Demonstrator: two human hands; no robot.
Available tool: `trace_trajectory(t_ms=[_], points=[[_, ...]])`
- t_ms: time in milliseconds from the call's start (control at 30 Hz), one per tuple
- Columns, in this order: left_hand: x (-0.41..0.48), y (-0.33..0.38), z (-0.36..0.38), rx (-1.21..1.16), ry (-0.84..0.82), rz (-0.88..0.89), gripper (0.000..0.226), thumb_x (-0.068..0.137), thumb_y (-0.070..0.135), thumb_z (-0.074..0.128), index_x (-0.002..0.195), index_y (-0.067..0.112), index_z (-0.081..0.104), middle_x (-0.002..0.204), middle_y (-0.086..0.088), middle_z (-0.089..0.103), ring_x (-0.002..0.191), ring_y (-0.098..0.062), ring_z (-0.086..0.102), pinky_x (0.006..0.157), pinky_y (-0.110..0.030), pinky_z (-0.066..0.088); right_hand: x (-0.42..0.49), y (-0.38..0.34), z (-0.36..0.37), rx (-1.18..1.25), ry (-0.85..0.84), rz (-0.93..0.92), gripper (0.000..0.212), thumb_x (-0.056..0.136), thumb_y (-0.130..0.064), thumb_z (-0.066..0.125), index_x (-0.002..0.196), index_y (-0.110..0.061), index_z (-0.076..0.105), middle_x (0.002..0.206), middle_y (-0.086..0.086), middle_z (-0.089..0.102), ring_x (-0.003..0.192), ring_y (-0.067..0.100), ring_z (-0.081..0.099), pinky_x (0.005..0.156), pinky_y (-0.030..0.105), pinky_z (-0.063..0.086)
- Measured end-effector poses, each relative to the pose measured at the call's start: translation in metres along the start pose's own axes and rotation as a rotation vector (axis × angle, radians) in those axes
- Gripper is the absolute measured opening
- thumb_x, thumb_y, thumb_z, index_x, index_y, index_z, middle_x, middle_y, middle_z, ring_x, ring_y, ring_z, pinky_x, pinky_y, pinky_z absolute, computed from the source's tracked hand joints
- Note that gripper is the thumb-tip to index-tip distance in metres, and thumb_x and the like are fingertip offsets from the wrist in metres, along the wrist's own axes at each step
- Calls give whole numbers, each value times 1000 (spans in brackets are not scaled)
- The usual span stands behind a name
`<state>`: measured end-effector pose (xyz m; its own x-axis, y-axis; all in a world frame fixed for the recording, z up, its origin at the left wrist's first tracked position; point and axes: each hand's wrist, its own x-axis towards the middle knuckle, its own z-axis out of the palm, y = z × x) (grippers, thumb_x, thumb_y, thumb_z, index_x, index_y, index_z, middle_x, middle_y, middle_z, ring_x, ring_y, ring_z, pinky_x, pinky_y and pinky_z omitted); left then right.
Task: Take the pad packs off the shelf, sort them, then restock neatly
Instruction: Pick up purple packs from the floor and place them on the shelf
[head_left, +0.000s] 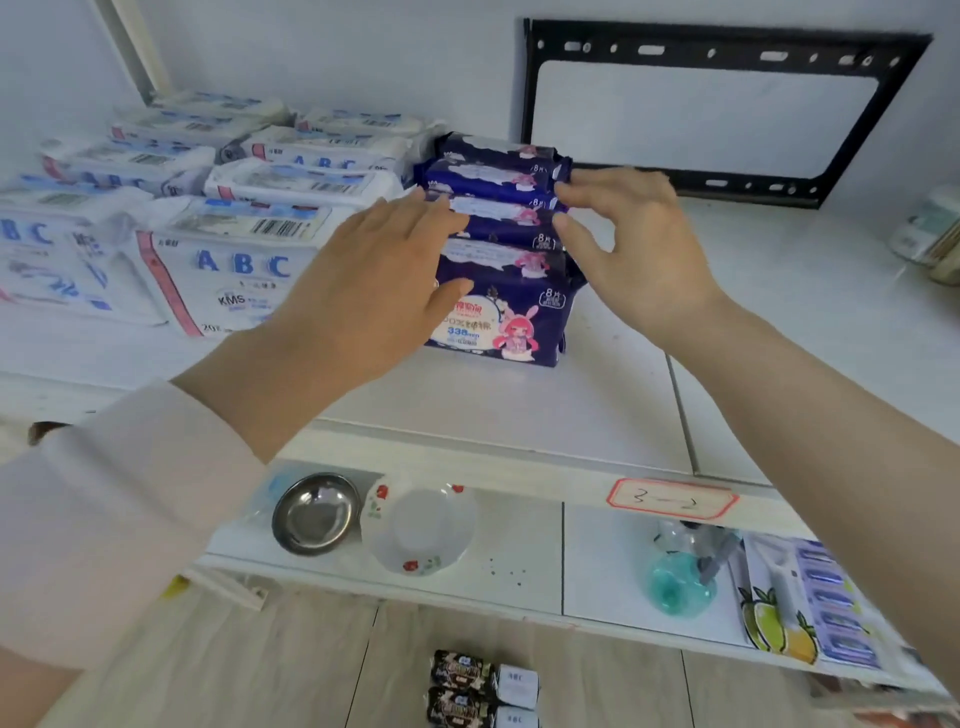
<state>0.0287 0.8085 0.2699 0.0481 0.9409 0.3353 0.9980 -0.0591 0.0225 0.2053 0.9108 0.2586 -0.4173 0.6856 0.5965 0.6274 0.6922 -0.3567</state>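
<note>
A row of several dark blue pad packs (511, 317) with a pink rabbit-girl print stands on the white shelf (519, 415), one behind another. My left hand (374, 280) lies flat, fingers straight, against the left side of the row. My right hand (634, 244) is at the right side, fingertips touching the packs' right edges, fingers loosely bent. White ABC pad packs (234, 270) stand in rows to the left of the blue ones. Several more packs, black and white (483, 686), lie on the wooden floor below.
A black metal wall bracket (727, 52) hangs behind the shelf. The lower shelf holds a steel bowl (314, 514), a flowered white dish (421, 530), a teal bottle (680, 577) and a carded product (800, 597). A red-bordered label (670, 499) sticks on the shelf edge.
</note>
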Motion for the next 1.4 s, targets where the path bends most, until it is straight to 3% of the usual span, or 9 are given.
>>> trace_trajectory(t_ms=[200,467,567,700,800,1033,1233,1400], points=[[-44,14,-4,-48,84,-21,51,93,28,49,139,12,35,147,-10,36,139,-25,26,112,-37,18,-53,-32,-6,-67,114,-81,40,89,-28,48,117,-4,63,120,14,62,116,33,52,100,30,34],[-141,28,-15,-159,54,-6,49,94,27,46,139,10,34,145,-12,37,139,-26,25,111,-36,18,-167,-95,-20,-108,62,42,48,89,-33,39,122,-4,58,123,14,61,119,33,51,101,38,38],[-193,22,2,-169,-18,10,48,95,25,46,139,8,36,147,-11,35,139,-27,26,112,-37,18,-223,-115,-2,-81,15,102,46,88,-30,42,122,-4,58,122,15,61,119,34,51,103,39,38],[-254,18,32,-139,-89,54,43,90,26,43,125,4,50,130,-19,53,124,-35,46,102,-34,26,-291,-136,29,-84,-74,148,42,88,-27,44,119,-3,60,118,16,62,115,37,53,95,45,45],[-293,20,60,-178,-206,16,44,91,20,54,131,4,46,139,-16,45,132,-33,37,109,-42,25,-338,-141,50,-56,-146,189,42,88,-26,44,120,-4,59,120,13,62,118,35,52,95,45,45],[-366,30,168,-198,-373,-38,44,85,25,44,121,3,53,127,-18,56,125,-34,47,104,-44,35,-446,-105,119,-16,-292,283,39,85,-25,44,113,-6,64,114,11,65,112,29,55,87,44,49],[-444,61,302,-253,-675,-8,50,98,32,35,144,16,25,154,-4,22,143,-19,12,115,-30,3,-553,-55,194,51,-543,424,34,86,-16,57,118,-5,61,118,13,62,117,35,53,95,42,43],[-515,69,422,-269,-816,34,55,98,35,35,146,16,17,155,-3,15,144,-18,9,115,-30,0,-640,-10,277,61,-702,517,36,88,-16,59,123,-8,59,123,11,59,122,32,48,99,42,40]])
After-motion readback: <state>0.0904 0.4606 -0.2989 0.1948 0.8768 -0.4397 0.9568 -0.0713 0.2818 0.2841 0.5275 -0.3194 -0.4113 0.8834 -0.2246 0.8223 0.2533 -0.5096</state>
